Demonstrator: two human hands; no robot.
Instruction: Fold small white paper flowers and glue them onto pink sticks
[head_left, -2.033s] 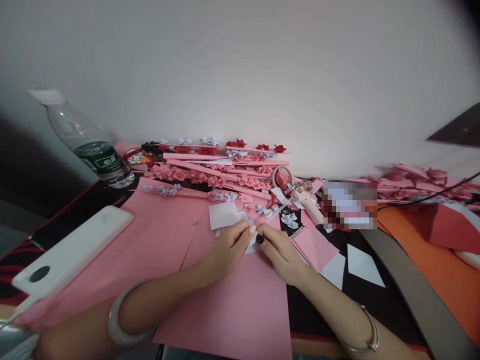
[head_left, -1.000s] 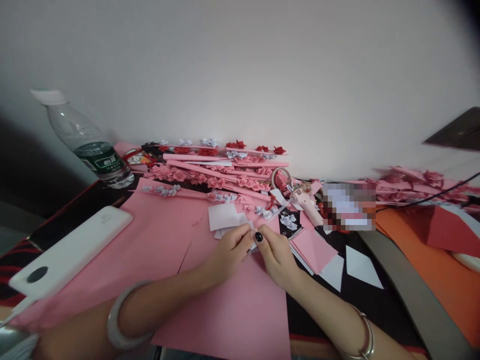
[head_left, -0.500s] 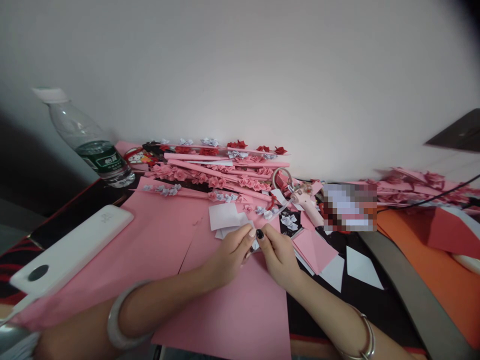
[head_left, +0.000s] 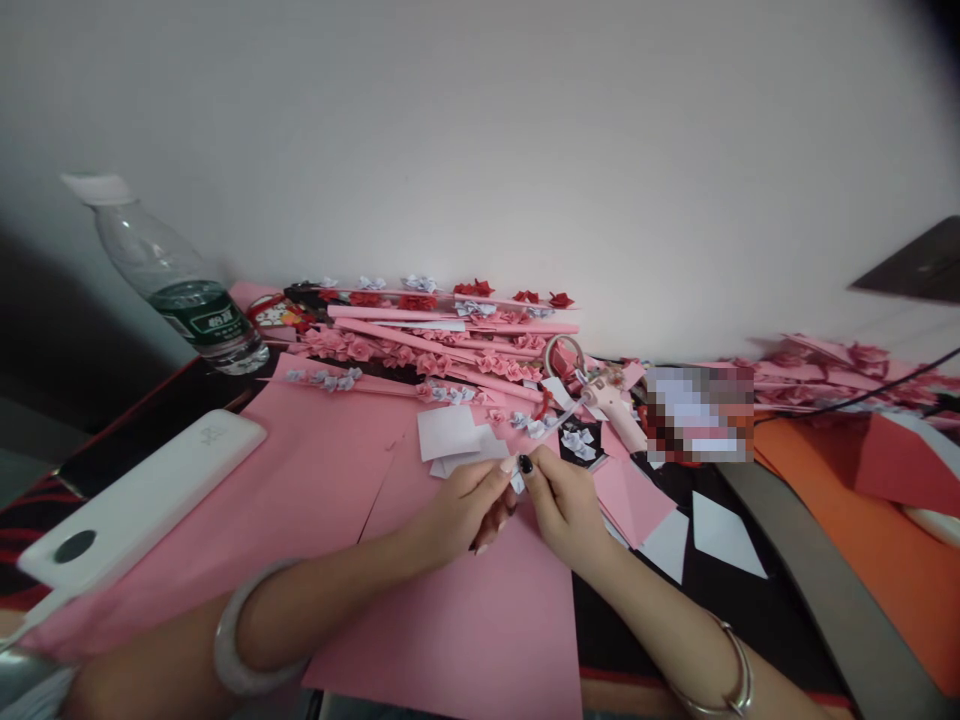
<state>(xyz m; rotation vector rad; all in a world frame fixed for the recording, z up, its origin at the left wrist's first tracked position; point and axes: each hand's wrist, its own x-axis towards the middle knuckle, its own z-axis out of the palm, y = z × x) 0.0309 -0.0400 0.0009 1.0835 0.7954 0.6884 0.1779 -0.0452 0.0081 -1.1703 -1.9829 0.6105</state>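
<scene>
Between my two hands is a small folded piece of white paper (head_left: 517, 481), mostly covered by my fingers. My left hand (head_left: 466, 505) pinches it from the left, thumb on top and fingers curled beneath. From the other side my right hand (head_left: 564, 500) grips it, its dark-nailed thumb close to the left thumb. Both hands are just above a large pink paper sheet (head_left: 457, 630). White paper squares (head_left: 448, 433) lie right behind my left hand. Small white paper flowers (head_left: 577, 443) sit behind my right hand, and pink paper squares (head_left: 637, 500) lie to its right.
Pink stems with paper flowers (head_left: 420, 350) lie along the wall. A glue gun (head_left: 615, 412) and a tape roll (head_left: 562, 357) are behind my right hand. At left stand a water bottle (head_left: 202, 315) and a long white device (head_left: 150, 490). Orange paper (head_left: 862, 530) lies right.
My hands have turned slightly around the white paper, showing more of it between the thumbs. The left fingers now show lower beneath the hand.
</scene>
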